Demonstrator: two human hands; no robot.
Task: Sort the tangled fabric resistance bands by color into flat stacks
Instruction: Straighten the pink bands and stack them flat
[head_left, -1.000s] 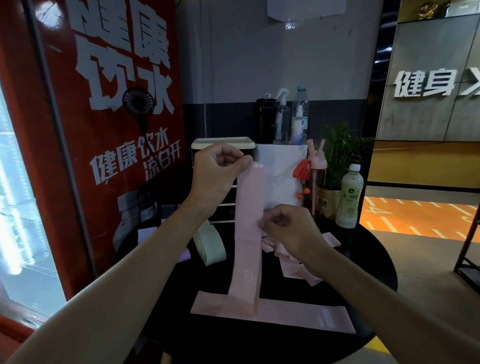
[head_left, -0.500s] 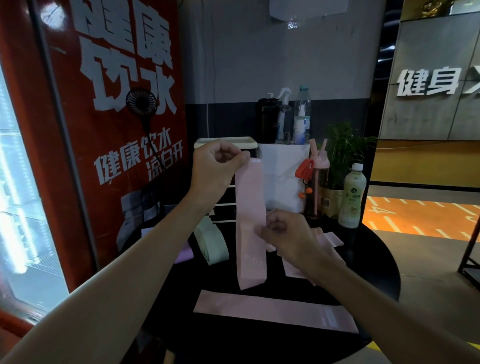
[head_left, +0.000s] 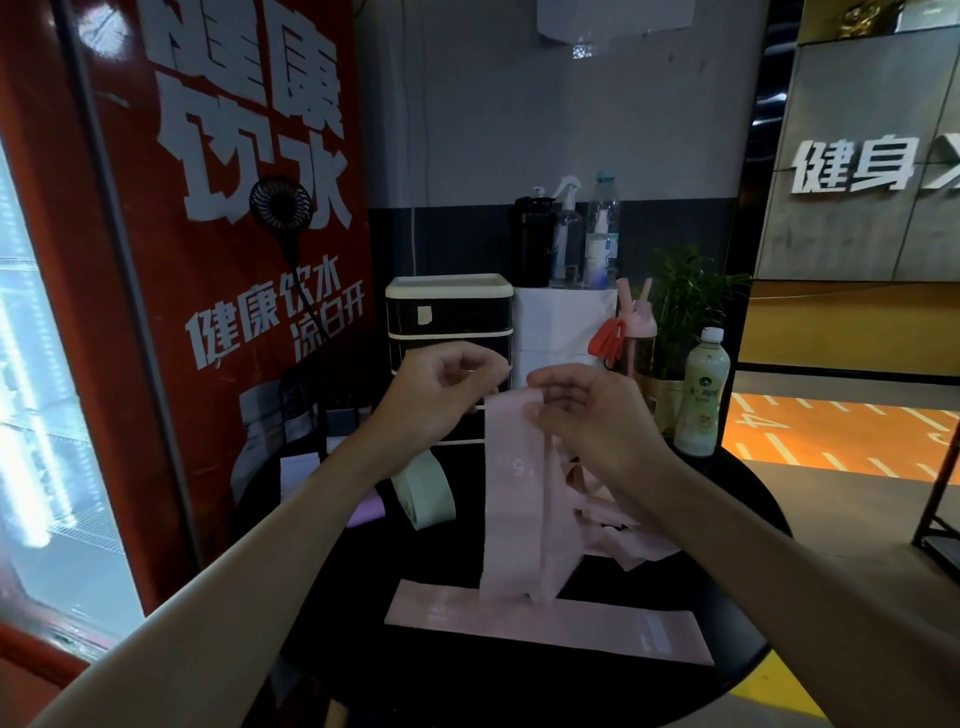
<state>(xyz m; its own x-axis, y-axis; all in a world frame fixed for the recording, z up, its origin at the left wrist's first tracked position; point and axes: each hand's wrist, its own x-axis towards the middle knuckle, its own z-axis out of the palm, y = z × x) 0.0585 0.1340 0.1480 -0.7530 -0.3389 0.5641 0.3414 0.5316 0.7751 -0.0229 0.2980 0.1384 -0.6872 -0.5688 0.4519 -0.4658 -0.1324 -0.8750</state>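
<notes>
A pink band (head_left: 514, 499) hangs upright above the round black table (head_left: 519, 686). My right hand (head_left: 587, 410) pinches its top edge. Close to the band's upper left corner is my left hand (head_left: 441, 389), fingers curled; whether it grips the cloth is unclear. The band's lower end touches a flat pink band (head_left: 597, 621) lying across the table's front. Behind my right wrist lies a tangle of pink bands (head_left: 618, 525). A green band (head_left: 423, 493) is looped on the table's left side, with a purple band (head_left: 366, 512) partly hidden under my left forearm.
A milky drink bottle (head_left: 701, 389), a pink tumbler (head_left: 636, 332) and a potted plant (head_left: 685, 301) stand at the table's back right. Behind the table are a black-and-white drawer unit (head_left: 449, 317) and a white box with bottles. A red cooler stands left.
My right hand has risen from the band's middle to its top edge. My left hand has dropped lower, and the band's bottom end has come down onto the flat pink band.
</notes>
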